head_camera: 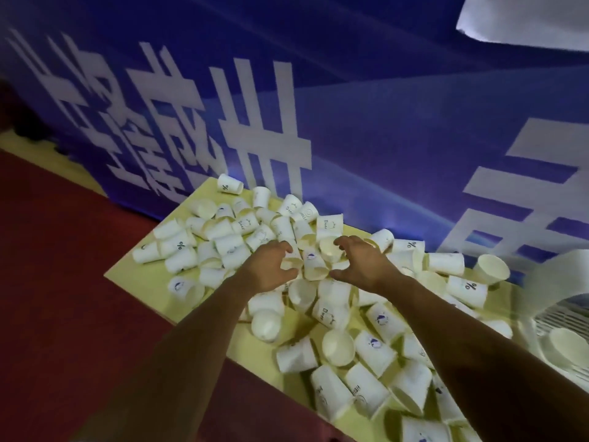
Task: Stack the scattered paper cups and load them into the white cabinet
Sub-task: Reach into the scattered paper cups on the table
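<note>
paper cups: white, many, some printed with a small blue mark or a percent sign; scattered loose over the yellow table, most lying on their sides, a few with mouths turned up, several overlapping or leaning on one another; no stack to be seen

white cabinet: at the right edge of the view, just beside the table's far right end; curved white wall with a slatted white part below; inside it, pale round rims like cup mouths, too blurred to count

left hand: over the middle of the pile, fingers curled like a claw, thumb near a cup; cannot tell whether it grasps anything

right hand: opposite the left, fingers curled over an open-mouthed cup, thumb low; grasp cannot be told either

one cup on its side lies between the two hands

surroundings: blue banner with large white characters, hanging right behind the table; red floor to the left; white sheet at the top right corner
</note>
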